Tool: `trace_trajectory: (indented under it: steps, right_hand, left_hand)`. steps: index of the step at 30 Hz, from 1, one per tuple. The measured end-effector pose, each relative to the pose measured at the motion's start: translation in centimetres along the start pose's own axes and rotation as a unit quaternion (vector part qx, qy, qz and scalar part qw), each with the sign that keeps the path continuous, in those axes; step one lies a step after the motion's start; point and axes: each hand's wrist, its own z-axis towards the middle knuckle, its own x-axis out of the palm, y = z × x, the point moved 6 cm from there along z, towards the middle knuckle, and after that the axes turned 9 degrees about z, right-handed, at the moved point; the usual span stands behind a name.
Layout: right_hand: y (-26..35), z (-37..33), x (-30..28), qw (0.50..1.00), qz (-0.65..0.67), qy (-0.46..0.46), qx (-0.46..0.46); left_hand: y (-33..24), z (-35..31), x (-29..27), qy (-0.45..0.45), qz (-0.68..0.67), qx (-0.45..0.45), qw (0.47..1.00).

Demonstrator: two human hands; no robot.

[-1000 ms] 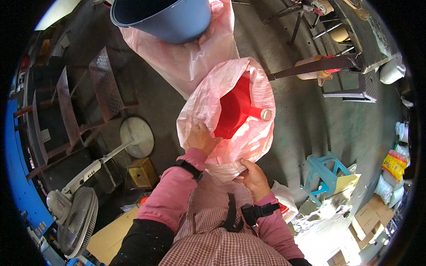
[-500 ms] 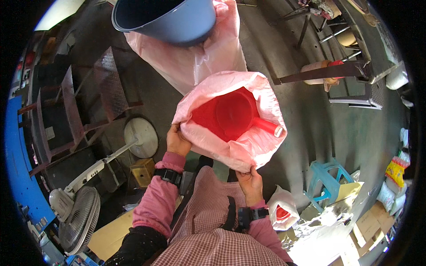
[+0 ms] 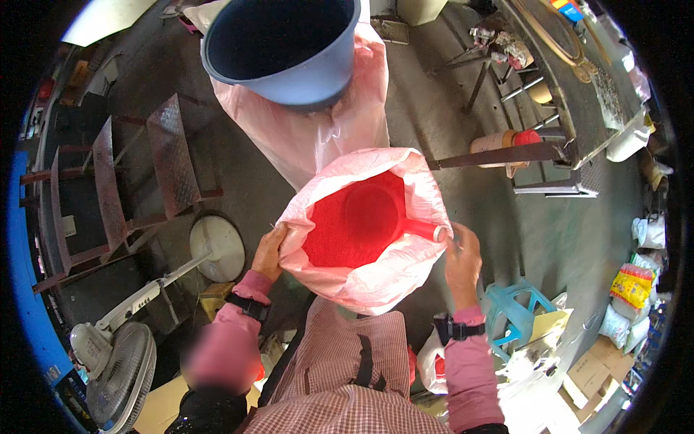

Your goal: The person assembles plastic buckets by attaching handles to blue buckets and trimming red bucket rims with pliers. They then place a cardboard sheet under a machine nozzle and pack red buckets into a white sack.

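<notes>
A pink woven plastic bag [image 3: 354, 289] stands upright before me, its mouth rolled outward and filled with bright red granules or powder [image 3: 325, 231]. On the red material lies a round red scoop [image 3: 372, 213], its handle with a pale end resting against the bag's right rim. My left hand [image 3: 269, 253] is closed on the bag's left rim. My right hand [image 3: 464, 264] is at the right rim, beside the scoop handle; its fingers are smeared and partly behind the rim, so their grip is unclear.
Beyond the bag, a blue-grey tub [image 3: 289, 79] rests on another pink sack [image 3: 325, 137]. A pedestal fan [image 3: 123, 376] and metal steps [image 3: 173, 159] are at the left. At right stand a teal stool [image 3: 510, 311] and a dark table [image 3: 578, 108]. A small white bag [image 3: 432, 362] is by my right forearm.
My right hand has left the bag's near rim and moved to its right side. The bag's mouth looks wider, showing more red material. The view has shifted, so things beyond appear lower.
</notes>
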Motion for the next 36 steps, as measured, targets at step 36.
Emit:
trace_trajectory:
  steps: [36]
  right_hand:
    - [2.6, -8.0, 18.7, 0.879, -0.12, 0.451, 0.1]
  left_hand:
    - [0.7, -2.2, 5.2, 0.081, -0.143, -0.071, 0.984]
